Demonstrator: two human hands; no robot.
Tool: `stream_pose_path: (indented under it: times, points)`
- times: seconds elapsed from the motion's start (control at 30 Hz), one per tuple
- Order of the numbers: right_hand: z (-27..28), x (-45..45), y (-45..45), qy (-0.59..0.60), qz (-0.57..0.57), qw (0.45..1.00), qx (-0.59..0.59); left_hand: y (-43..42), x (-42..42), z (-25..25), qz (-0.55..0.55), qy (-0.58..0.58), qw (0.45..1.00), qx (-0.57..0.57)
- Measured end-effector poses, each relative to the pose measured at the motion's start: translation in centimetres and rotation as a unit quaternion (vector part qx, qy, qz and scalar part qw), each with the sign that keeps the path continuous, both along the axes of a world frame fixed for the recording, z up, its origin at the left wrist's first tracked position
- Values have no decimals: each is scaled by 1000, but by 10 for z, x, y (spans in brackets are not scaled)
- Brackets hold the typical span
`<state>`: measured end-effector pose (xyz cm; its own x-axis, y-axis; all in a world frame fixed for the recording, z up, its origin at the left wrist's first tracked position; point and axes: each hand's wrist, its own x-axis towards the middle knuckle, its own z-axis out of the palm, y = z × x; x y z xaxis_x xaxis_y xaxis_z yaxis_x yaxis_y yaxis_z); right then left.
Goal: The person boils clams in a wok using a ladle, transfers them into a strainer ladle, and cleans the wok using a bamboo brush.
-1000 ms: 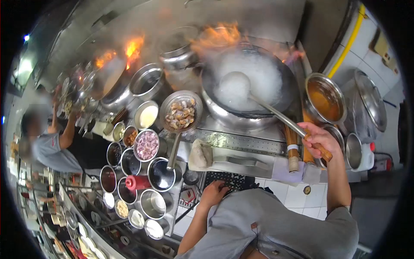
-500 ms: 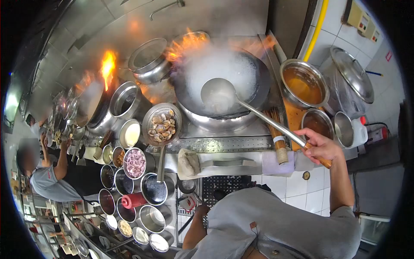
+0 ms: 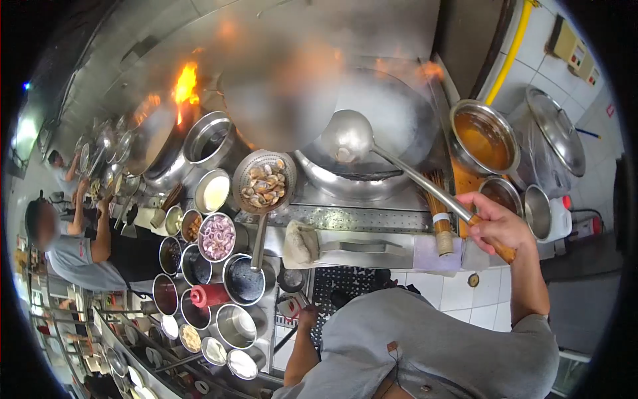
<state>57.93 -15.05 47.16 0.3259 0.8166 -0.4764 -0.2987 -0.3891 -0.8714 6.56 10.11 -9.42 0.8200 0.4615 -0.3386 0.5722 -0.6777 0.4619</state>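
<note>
My right hand is closed around the wooden end of a long-handled ladle. The ladle's round steel bowl hangs over the left part of a large wok, where white steam hides much of the contents. Low at my side, my left hand is near a small dark pan or scoop; its fingers are too small and covered to read. Left of the wok, a perforated strainer holds clams.
Flames rise behind the left burners. Pots of amber liquid stand right. A bamboo brush and folded cloth lie along the stove front. Several ingredient containers, sliced onions and a red bottle crowd the left. A co-worker stands farther left.
The whole view has shifted slightly right. Within the wok, the ladle bowl has moved a little toward the left rim. Slightly more of my left hand shows.
</note>
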Motion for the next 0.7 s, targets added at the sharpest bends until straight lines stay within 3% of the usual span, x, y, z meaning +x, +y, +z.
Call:
stream_pose_path:
  times: [0.1, 0.17, 0.27, 0.3, 0.4, 0.5, 0.53, 0.6, 0.7]
  points:
    - [-6, -8, 26, 26, 7, 998, 49, -24, -16, -16, 135, -64, 979, -140]
    - [-7, -20, 50, 26, 23, 997, 64, -27, -17, 14, -15, -40, 999, -4]
    - [-22, -35, 90, -87, 53, 994, 41, -41, -16, 26, 104, 135, 984, -44]
    - [-33, -38, 103, -143, 61, 987, 33, -33, -22, 32, -48, 148, 988, -22]
    - [-48, -43, 121, -271, -1, 962, 19, -35, -35, 34, 74, 95, 989, -88]
    - [-45, 1, 101, -299, -69, 951, -23, -41, -61, 29, 49, -52, 997, -3]
    - [-36, 10, 90, -318, -94, 942, -51, -44, -60, 34, 187, -37, 975, -115]
    - [-25, 30, 52, -316, -108, 940, -73, -58, -57, 48, 446, 3, 835, -322]
    - [7, 32, 0, -246, -111, 960, -74, -79, -88, 13, 238, 92, 958, -129]
